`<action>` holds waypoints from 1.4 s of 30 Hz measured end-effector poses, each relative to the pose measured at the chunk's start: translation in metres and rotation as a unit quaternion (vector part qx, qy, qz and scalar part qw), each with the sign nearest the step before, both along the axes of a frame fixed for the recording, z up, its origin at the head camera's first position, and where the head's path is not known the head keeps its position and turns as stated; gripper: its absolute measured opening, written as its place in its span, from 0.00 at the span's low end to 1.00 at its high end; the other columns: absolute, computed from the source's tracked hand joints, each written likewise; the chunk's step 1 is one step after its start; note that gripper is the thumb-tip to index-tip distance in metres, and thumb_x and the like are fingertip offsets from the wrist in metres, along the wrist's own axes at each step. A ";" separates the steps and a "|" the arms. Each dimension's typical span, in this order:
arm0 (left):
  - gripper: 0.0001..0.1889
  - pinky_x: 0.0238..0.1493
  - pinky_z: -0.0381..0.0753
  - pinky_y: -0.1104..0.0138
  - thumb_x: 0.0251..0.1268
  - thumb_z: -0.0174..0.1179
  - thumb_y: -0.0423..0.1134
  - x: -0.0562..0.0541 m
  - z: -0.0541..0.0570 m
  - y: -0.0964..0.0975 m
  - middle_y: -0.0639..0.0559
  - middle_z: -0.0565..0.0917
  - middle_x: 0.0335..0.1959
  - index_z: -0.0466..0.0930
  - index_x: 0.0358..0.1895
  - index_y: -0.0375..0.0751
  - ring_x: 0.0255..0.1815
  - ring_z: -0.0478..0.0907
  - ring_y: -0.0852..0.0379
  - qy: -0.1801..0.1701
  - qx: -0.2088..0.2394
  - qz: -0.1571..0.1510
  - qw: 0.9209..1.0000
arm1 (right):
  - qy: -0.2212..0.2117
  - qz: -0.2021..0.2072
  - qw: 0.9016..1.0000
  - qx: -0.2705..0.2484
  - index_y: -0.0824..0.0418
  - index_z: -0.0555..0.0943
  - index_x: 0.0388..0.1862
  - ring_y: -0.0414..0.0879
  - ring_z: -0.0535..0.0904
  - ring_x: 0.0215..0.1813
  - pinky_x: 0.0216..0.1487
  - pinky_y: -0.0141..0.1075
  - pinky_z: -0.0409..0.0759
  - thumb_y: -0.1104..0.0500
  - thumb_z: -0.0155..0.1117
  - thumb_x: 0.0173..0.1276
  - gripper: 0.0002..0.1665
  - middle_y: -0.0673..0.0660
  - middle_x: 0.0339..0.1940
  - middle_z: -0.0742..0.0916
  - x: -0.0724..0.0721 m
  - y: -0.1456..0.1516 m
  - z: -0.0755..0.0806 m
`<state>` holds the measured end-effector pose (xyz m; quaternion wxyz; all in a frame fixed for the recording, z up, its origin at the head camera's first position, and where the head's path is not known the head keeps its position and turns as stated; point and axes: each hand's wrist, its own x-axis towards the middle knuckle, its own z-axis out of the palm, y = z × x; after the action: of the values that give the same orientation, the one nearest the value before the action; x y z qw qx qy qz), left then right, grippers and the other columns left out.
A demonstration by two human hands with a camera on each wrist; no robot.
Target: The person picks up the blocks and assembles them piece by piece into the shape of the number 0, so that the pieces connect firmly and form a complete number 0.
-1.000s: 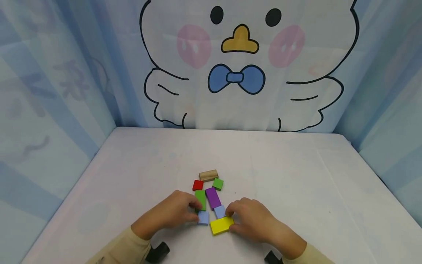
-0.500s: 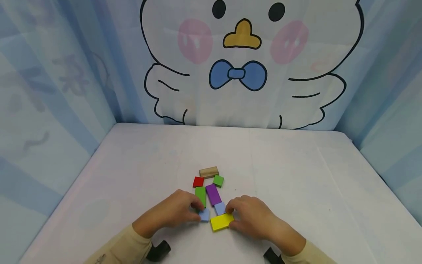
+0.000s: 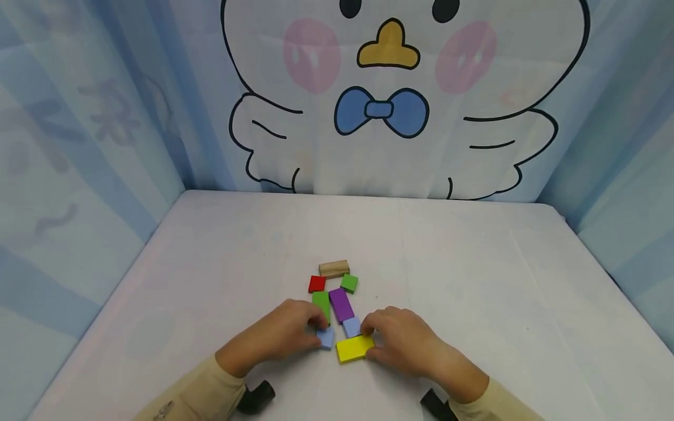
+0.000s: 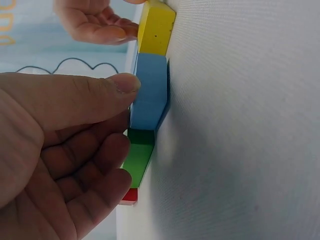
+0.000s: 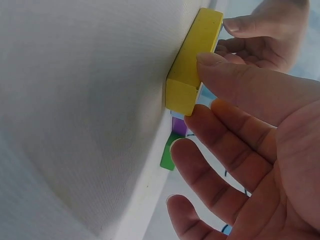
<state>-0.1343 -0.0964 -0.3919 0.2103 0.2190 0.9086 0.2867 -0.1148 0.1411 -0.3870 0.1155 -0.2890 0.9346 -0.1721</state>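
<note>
Left hand: pinches one blue block.
Right hand: pinches yellow block.
Yellow block: on table, between 3 and 4 o'clock from that blue.
Long green block: 12 o'clock from same blue.

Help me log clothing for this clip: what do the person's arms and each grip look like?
The long, beige fabric left sleeve bears a small, indistinct dark mark; the right sleeve is matching beige fabric. A short black piece shows near each wrist, left and right. The left grip and right grip are ungloved, with no rings visible. No cables show.
</note>
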 end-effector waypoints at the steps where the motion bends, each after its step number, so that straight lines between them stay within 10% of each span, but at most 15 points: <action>1: 0.11 0.52 0.81 0.61 0.56 0.75 0.33 0.000 0.000 0.000 0.60 0.83 0.37 0.86 0.42 0.45 0.42 0.78 0.59 0.005 -0.002 0.001 1.000 | -0.001 -0.001 1.000 0.000 0.55 0.85 0.44 0.41 0.77 0.40 0.48 0.44 0.79 0.56 0.77 0.59 0.14 0.43 0.37 0.86 0.000 0.000 0.000; 42: 0.12 0.52 0.80 0.61 0.58 0.73 0.35 -0.004 -0.005 -0.007 0.57 0.81 0.38 0.85 0.45 0.42 0.42 0.76 0.58 0.046 -0.014 -0.005 0.999 | -0.022 0.037 0.999 -0.016 0.56 0.83 0.42 0.37 0.74 0.36 0.45 0.38 0.79 0.55 0.77 0.59 0.15 0.43 0.35 0.83 0.005 -0.014 -0.002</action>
<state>-0.1381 -0.1036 -0.3968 0.1728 0.2332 0.9203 0.2623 -0.1094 0.1266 -0.3887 0.1379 -0.3214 0.9177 -0.1886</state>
